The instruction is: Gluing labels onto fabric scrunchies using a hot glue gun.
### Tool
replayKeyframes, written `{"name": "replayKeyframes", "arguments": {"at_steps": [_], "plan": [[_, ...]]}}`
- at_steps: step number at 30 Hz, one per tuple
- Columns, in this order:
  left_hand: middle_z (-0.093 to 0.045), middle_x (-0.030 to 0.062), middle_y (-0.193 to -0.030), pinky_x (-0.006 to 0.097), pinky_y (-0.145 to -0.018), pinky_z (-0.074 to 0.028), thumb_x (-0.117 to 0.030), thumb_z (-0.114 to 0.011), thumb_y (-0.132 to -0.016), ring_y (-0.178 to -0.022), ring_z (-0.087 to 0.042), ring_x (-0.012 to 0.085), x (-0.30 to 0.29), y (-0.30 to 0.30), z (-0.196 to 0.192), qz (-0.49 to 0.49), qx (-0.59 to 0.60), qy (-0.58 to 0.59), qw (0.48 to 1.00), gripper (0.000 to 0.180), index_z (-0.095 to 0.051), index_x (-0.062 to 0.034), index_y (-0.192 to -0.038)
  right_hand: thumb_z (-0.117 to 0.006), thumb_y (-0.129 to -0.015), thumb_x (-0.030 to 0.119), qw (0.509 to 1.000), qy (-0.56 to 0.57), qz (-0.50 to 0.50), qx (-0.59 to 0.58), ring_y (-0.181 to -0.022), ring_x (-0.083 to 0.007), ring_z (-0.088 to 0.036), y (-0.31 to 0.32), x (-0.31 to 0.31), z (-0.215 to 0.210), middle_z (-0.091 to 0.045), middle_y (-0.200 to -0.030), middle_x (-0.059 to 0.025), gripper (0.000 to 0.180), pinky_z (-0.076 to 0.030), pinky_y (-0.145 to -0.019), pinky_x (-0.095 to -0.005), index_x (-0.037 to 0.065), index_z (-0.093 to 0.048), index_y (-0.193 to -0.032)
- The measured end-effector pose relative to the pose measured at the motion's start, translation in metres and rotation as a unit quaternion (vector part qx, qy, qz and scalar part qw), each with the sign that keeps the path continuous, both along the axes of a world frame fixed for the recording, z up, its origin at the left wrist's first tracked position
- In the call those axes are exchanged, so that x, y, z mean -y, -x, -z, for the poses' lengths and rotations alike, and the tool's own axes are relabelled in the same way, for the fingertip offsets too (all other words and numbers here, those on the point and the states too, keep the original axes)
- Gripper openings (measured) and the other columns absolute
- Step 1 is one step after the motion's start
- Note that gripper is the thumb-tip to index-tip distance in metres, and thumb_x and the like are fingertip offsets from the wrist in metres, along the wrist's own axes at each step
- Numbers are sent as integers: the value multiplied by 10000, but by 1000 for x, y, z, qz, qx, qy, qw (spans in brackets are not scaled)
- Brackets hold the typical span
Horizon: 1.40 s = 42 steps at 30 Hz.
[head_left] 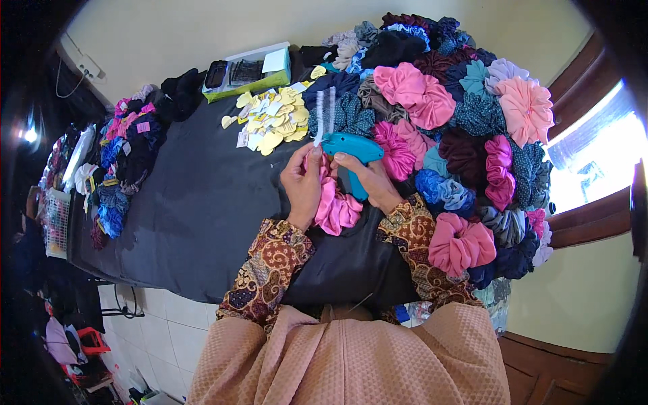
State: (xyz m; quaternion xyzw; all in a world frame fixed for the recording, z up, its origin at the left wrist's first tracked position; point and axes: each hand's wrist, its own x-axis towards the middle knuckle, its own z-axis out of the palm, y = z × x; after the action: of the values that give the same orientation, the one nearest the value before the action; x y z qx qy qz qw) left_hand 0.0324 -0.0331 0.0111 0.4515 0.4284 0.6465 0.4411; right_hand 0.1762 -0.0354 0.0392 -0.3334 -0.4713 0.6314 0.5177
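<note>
A pink scrunchie (335,206) hangs between my hands above the black-covered table (202,196). My left hand (303,183) pinches its upper part, with thumb and fingers near the tip of a teal tagging gun (352,146). Around that gun's handle my right hand (375,181) is closed, its thumb lying toward the scrunchie. A strip of clear plastic fasteners (325,111) stands up from the gun. Just beyond my left hand lies a loose heap of yellow and white paper tags (273,120). Whether a tag is between my left fingertips is hidden.
A large heap of scrunchies (466,138) in many colours covers the table's right side. At the back stands a green-and-white box (248,92) with black items inside. More scrunchies (125,162) lie at far left, near a white basket (57,224).
</note>
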Motion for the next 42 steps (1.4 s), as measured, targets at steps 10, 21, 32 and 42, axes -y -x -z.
{"name": "replayKeyframes", "arguments": {"at_steps": [10, 21, 32, 42], "plan": [[-590, 7, -908, 209, -715, -436, -206, -499, -996, -794, -509, 55, -9, 5, 8, -86, 55, -18, 995, 241, -565, 13, -1073, -615, -894, 262, 999, 7, 36, -38, -641, -169, -622, -10, -8, -1, -627, -755, -73, 246, -521, -620, -303, 18, -609, -923], [-592, 4, -926, 218, -734, -438, -187, -522, -982, -804, -511, 55, -9, 11, 6, -59, 28, -18, 998, 222, -575, 18, -1049, -612, -887, 337, 991, 69, 66, -89, -626, -231, -648, -13, -12, 2, -620, -731, -119, 332, -559, -608, -355, 7, -574, -888], [-641, 100, -1056, 287, -882, -457, -203, -738, -763, -971, -597, 161, -10, 53, -48, 166, -301, -66, 937, 459, -601, 10, -1146, -605, -893, 340, 989, 69, 89, -100, -654, -237, -657, -15, -14, 1, -626, -744, -126, 342, -565, -613, -357, 0, -571, -913], [-632, 136, -1083, 357, -869, -486, -51, -614, -701, -960, -630, 257, -6, 52, -48, 279, -419, -164, 848, 369, -655, -9, -1065, -588, -902, 363, 988, 71, 64, -119, -708, -250, -663, -24, -20, 8, -637, -772, -127, 347, -556, -646, -358, 16, -579, -918]]}}
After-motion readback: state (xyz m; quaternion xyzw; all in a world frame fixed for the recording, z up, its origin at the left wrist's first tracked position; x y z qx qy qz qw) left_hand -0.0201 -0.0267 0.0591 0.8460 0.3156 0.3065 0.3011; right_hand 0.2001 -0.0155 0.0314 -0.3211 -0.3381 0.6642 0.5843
